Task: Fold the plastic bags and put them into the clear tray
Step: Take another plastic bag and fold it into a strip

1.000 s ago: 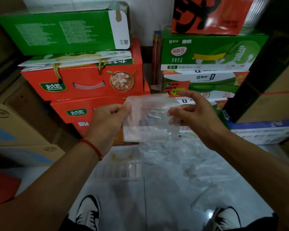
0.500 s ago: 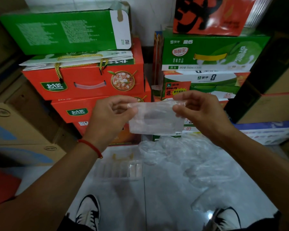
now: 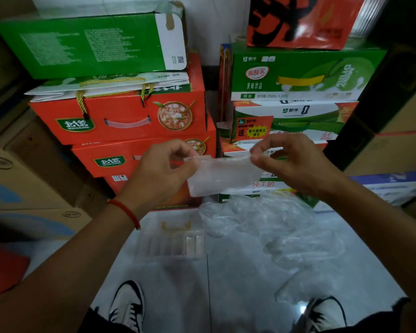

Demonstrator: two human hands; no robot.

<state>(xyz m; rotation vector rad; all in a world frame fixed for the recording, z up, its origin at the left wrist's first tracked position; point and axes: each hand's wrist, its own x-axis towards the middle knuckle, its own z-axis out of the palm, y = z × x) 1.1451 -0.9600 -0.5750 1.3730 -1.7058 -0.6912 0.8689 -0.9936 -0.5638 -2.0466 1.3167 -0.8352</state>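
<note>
Nearest me, my shoes [image 3: 127, 306] are planted on the pale tile floor [image 3: 226, 296], w/ loose plastic bags [image 3: 269, 227] lying crumpled in a heap just ahead on the right. I'm guessing they slide easily; a careless step could be scattering them. Left of that heap, touching its edge, the clear tray [image 3: 171, 243] is sitting on the floor, a few folded pieces seemingly already lined up in it, tho it's blurry.

Higher up, I'm holding the folded bag [image 3: 223, 176] in mid-air above the tray & heap, well clear of both. My left hand [image 3: 161, 169] is pinching its top left corner betw thumb & curled fingers; my right hand [image 3: 296, 159] is pinching the top right corner the same way. The film's hanging down below.

Risks as I see them: the thin plastic is slippery, so either pinch could be losing it; the fold could be springing open or going crooked if the corners aren't matching. Behind, stacked red & green cartons [image 3: 120, 116] are crowding the space.
</note>
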